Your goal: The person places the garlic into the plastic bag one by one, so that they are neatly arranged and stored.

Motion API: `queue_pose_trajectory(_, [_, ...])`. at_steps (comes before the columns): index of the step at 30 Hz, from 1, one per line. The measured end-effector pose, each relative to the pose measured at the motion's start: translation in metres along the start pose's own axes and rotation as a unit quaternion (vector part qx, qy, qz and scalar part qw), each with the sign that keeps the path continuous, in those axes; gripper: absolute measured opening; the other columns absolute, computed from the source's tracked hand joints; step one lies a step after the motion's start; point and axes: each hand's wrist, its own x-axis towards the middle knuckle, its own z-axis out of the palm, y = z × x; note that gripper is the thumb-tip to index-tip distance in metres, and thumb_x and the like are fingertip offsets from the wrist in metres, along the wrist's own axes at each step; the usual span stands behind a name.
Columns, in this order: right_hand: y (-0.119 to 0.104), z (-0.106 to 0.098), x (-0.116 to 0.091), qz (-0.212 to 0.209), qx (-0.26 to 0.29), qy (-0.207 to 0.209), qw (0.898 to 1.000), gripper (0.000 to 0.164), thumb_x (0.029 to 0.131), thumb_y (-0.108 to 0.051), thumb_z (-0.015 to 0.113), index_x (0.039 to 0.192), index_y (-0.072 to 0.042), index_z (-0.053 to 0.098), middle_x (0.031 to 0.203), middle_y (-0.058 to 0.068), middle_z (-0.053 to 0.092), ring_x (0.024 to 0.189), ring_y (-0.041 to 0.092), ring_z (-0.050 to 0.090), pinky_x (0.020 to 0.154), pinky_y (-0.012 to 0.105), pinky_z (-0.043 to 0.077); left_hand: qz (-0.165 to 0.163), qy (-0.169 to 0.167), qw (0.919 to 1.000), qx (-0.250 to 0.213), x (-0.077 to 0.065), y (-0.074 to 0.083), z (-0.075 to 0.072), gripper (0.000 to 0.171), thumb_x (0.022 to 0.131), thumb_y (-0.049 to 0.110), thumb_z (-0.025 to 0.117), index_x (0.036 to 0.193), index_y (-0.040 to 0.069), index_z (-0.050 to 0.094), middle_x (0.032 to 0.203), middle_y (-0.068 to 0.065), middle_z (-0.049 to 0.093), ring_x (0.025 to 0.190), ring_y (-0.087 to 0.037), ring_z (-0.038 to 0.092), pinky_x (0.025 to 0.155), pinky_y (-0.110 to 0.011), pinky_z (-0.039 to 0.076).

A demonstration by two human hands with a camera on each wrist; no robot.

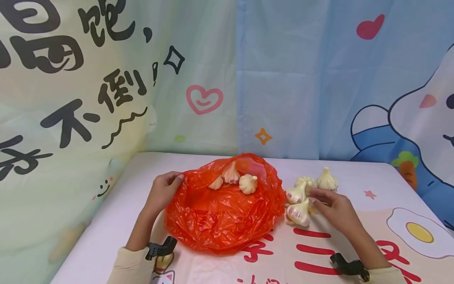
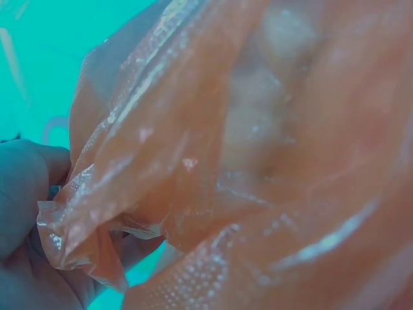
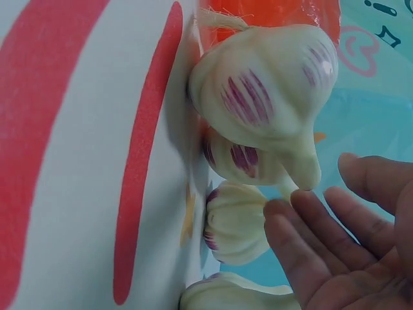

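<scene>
A red plastic bag (image 1: 216, 225) lies spread with its mouth facing up, and three garlic bulbs (image 1: 248, 184) show inside it toward the back. My left hand (image 1: 164, 191) pinches the bag's left rim between thumb and fingers; the left wrist view shows the crumpled film in that grip. To the right of the bag sit several more garlic bulbs (image 1: 298, 213), pale with purple streaks. Beside them is my right hand (image 1: 333, 211), thumb and fingers apart, with nothing held. In the right wrist view its fingertips (image 3: 281, 216) are right by the bulbs' stems.
The table (image 1: 269, 272) has a printed cover with red lettering and a fried egg picture (image 1: 418, 232). A printed cloth (image 1: 276, 79) hangs behind the far edge, and another hangs along the left side.
</scene>
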Motion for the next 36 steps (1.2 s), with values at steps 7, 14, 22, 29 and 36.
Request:
queue_pose_trajectory(7, [0.005,0.004,0.003,0.045,0.016,-0.035,0.998,0.045,0.096,-0.027,0.064,0.131,0.000,0.058,0.127,0.022,0.059,0.114,0.040,0.058,0.084,0.037,0.055,-0.003,-0.001,1.0000,0.007,-0.001,-0.001,-0.001,0.030,0.101,0.030,0.054,0.113,0.005,0.068,0.103,-0.011,0.068,0.083,-0.026,0.067,0.072,-0.035,0.058])
queue_pose_trajectory(14, [0.008,0.007,0.001,0.086,0.024,-0.053,0.995,0.054,0.095,-0.039,0.062,0.131,0.000,0.058,0.129,0.024,0.057,0.114,0.040,0.056,0.086,0.043,0.054,-0.001,-0.002,1.0000,0.007,0.001,-0.001,-0.001,0.030,0.101,0.030,0.054,0.113,0.006,0.068,0.101,-0.011,0.068,0.083,-0.027,0.067,0.072,-0.035,0.059])
queue_pose_trajectory(22, [0.009,0.004,0.000,0.089,0.028,-0.053,0.994,0.046,0.094,-0.036,0.064,0.126,-0.002,0.062,0.128,0.022,0.058,0.115,0.038,0.055,0.089,0.046,0.052,0.004,-0.001,1.0000,0.007,0.000,0.002,0.000,0.030,0.101,0.030,0.054,0.113,0.005,0.068,0.101,-0.011,0.069,0.082,-0.026,0.068,0.072,-0.035,0.058])
queue_pose_trajectory(29, [0.006,-0.001,-0.001,0.115,0.061,-0.067,0.989,0.056,0.093,-0.042,0.064,0.131,-0.002,0.058,0.134,0.024,0.051,0.122,0.040,0.047,0.092,0.049,0.050,-0.002,0.000,1.0000,-0.001,0.000,0.001,0.001,0.031,0.101,0.030,0.054,0.112,0.005,0.068,0.102,-0.011,0.069,0.083,-0.026,0.068,0.072,-0.035,0.058])
queue_pose_trajectory(36, [0.004,-0.004,-0.002,0.113,0.083,-0.073,0.987,0.053,0.095,-0.037,0.062,0.132,-0.001,0.056,0.134,0.022,0.051,0.120,0.036,0.049,0.091,0.047,0.051,-0.004,-0.001,1.0000,0.001,-0.001,-0.001,0.000,0.031,0.101,0.030,0.054,0.113,0.005,0.067,0.102,-0.012,0.068,0.084,-0.026,0.068,0.072,-0.035,0.058])
